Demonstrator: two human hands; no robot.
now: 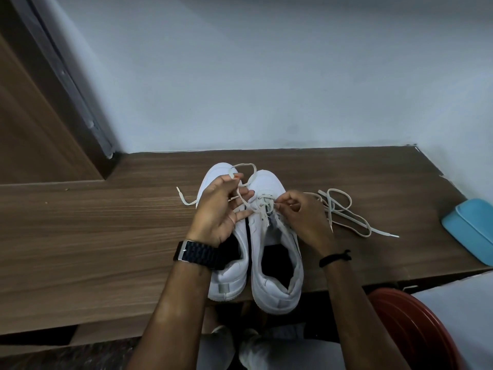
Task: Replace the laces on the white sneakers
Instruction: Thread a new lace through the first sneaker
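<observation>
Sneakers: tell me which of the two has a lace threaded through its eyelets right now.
The right sneaker: a lace crosses its eyelets, with both hands working there. The left sneaker shows no lacing in its visible part. A loose lace lies on the table to the right.

This looks like a room in a home, most likely an entry or a bedroom corner. A low wood-grain surface point(106, 222), laminate with chipped edges, runs along a plain pale wall point(266, 76) at twelve o'clock. At ten o'clock a brown wooden door point(32, 124) stands in its frame, meeting the wall in the corner. A pair of white sneakers point(274, 249) sits at the centre of the surface, an everyday household thing. At three o'clock lies a light blue plastic lid or box point(469, 231), and at five o'clock the rim of a red plastic stool or tub point(410, 329) shows.
</observation>
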